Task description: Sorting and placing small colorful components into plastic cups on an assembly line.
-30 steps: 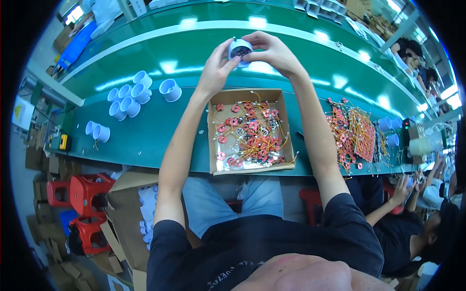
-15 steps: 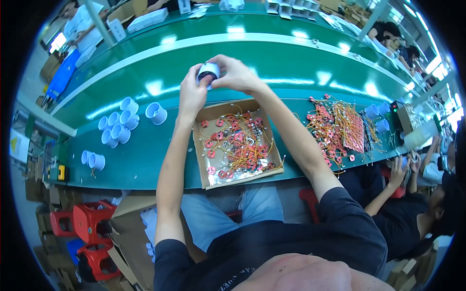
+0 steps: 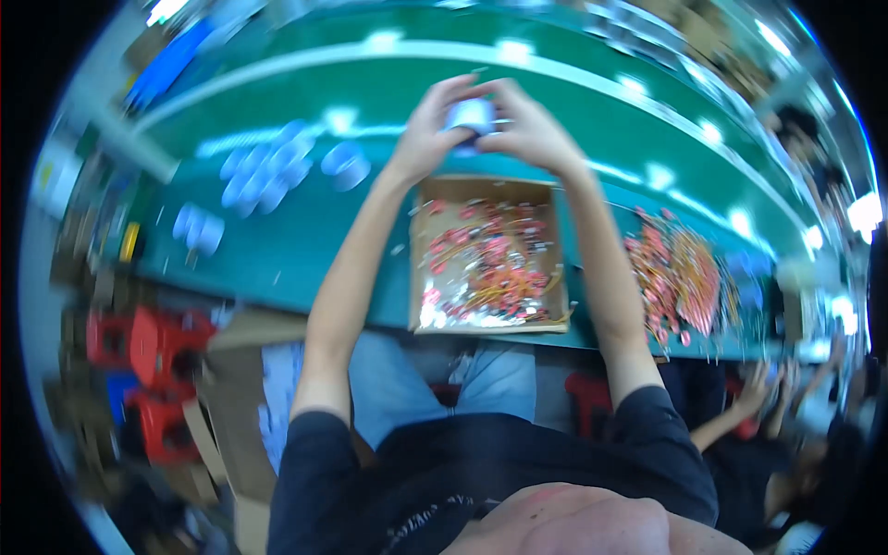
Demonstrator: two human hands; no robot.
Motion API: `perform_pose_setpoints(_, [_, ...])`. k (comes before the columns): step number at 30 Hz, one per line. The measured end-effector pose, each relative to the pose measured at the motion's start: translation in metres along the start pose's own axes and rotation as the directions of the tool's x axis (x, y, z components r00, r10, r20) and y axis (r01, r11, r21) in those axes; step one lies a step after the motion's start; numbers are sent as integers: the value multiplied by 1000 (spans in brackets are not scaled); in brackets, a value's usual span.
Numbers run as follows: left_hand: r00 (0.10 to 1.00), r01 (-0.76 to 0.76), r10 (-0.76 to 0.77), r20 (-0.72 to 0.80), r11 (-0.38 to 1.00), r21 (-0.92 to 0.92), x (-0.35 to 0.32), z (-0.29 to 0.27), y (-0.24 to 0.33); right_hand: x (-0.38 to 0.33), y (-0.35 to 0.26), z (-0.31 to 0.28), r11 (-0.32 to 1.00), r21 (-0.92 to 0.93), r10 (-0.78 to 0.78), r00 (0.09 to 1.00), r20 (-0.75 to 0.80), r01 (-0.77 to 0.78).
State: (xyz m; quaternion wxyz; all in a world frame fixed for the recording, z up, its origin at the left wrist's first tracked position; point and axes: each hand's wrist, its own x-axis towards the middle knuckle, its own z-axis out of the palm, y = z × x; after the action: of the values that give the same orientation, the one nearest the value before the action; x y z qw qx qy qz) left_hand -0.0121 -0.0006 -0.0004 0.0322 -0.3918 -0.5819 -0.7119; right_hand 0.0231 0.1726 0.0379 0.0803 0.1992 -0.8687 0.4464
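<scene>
Beyond the far edge of an open cardboard box, my two hands hold one white plastic cup (image 3: 473, 117) between them. My left hand (image 3: 433, 129) grips its left side, with the thumb at the dark opening. On the opposite side, the fingers of my right hand (image 3: 525, 129) close around it. Motion blur hides the cup's inside. Below my hands, the cardboard box (image 3: 422, 208) holds a tangle of small red round parts with orange wires (image 3: 495, 250). A single white cup (image 3: 346, 167) stands to the left of my left forearm.
Several white cups (image 3: 268, 171) cluster on the green table (image 3: 305, 240) at the left, with more (image 3: 198, 229) nearer its edge. A heap of red wired parts (image 3: 680, 277) lies right of my right arm. Red stools (image 3: 153, 347) stand at lower left; a co-worker's arm (image 3: 735, 407) shows at right.
The whole view has swung and blurred, so the table, box and cups appear shifted right. The cup remains between both hands, its opening now turned more toward me.
</scene>
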Motion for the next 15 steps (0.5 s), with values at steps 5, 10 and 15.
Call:
perform_pose_setpoints(5, [996, -47, 61, -71, 982, 184, -31, -5, 42, -14, -43, -1, 971, 241, -17, 992, 128, -14])
perform_pose_setpoints(10, [982, -24, 43, -181, 994, 104, -92, 0, 91, -24, -54, 23, 921, 389, -118, 929, 350, -30])
perform_pose_setpoints(15, [948, 35, 68, -312, 949, 312, -122, 10, 106, -28, -66, 32, 902, 427, -111, 919, 378, -67])
